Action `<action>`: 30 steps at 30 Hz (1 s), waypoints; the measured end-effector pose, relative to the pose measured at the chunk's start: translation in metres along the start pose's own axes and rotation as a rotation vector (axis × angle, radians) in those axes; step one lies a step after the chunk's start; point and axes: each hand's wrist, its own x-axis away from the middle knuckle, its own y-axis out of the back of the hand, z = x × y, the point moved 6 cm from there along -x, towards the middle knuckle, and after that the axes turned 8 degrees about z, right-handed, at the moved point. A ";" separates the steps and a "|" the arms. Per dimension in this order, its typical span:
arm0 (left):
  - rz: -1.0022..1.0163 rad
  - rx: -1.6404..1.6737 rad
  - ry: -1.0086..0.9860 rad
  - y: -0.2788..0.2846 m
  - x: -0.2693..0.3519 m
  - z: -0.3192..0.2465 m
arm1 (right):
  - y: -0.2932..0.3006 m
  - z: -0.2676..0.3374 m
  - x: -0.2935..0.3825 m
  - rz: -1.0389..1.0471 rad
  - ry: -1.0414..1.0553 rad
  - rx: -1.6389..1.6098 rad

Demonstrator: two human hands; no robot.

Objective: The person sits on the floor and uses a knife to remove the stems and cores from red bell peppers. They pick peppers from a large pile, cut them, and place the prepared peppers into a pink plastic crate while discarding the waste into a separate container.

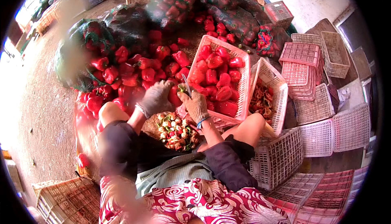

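My left hand (156, 98), in a greyish work glove, grips a red bell pepper (174, 96) from its left side. In my right hand (195, 104), in a brown knit glove with a blue band at the wrist, is a small knife (186, 85) with a thin curved blade pointing up. A green pepper stem (182, 87) shows by the right thumb, next to the blade. Below the hands, between my knees, lies a pile of cut pepper cores and stems (177, 130). The knife's handle is hidden inside the right glove.
Loose red peppers (128, 74) heap up ahead, before green mesh sacks of peppers (174, 0). A pink plastic crate (248, 80) of peppers stands right of my hands, beside a crate (282, 101) holding pepper scraps. Stacked crates (301, 71) line the right; a wicker-like crate (68, 199) sits lower left.
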 end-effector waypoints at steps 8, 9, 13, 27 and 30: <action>0.054 0.877 0.027 -0.112 -0.020 0.032 | -0.006 -0.102 -0.001 -0.164 -0.082 0.310; 0.090 1.352 0.020 -0.118 -0.024 0.038 | -0.006 -0.103 -0.002 -0.192 -0.069 0.253; -0.269 0.361 0.290 -0.098 -0.032 0.020 | -0.001 -0.120 -0.011 -0.219 -0.100 0.232; -0.346 0.569 0.713 -0.145 -0.046 0.053 | -0.004 -0.105 0.001 -0.417 -0.182 0.088; -0.356 0.570 0.736 -0.145 -0.046 0.055 | -0.001 -0.134 -0.020 -0.225 -0.568 -0.221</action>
